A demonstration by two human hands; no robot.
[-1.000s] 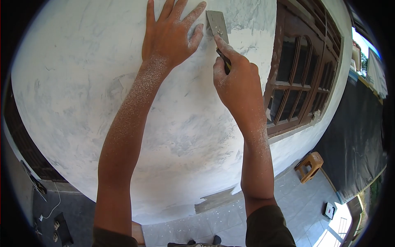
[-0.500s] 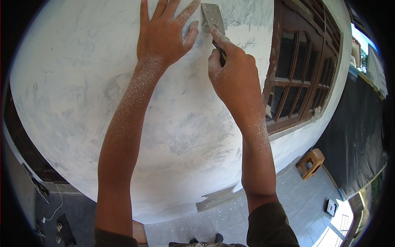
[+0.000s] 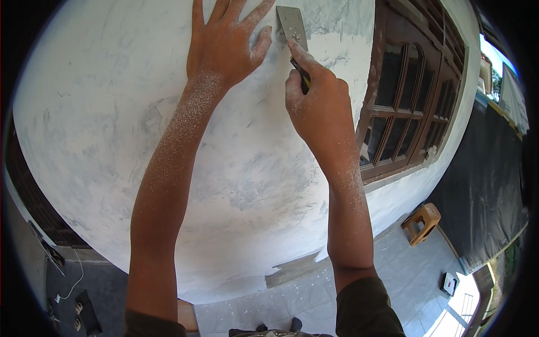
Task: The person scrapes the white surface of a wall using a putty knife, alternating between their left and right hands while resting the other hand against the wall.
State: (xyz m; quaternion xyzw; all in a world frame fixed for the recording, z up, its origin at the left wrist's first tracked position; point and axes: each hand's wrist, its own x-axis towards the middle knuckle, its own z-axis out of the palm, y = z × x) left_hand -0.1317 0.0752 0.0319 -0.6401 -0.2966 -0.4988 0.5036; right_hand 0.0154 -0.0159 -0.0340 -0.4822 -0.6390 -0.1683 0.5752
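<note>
My right hand [image 3: 320, 92] grips a putty knife [image 3: 292, 25] by its dark handle, the index finger stretched along the metal blade. Bits of white material stick to the blade, which lies close against the wall [image 3: 252, 163]. That wall is white with grey smears and patches. To the left, my left hand [image 3: 227, 45] rests on the wall with its fingers spread; some fingertips are cut off by the top of the view. White dust covers both hands and forearms.
A brown wooden window [image 3: 401, 95] with glass panes is right of my right hand. On the tiled floor [image 3: 303, 297], speckled white, stand a brown plastic stool [image 3: 422, 223] and a small black-and-white object [image 3: 449, 284]. A dark sheet [image 3: 477, 180] hangs at far right. A white cable [image 3: 76, 278] lies lower left.
The putty knife blade has shifted very slightly, and its angle against the wall differs a little. My left hand stays in place on the wall.
</note>
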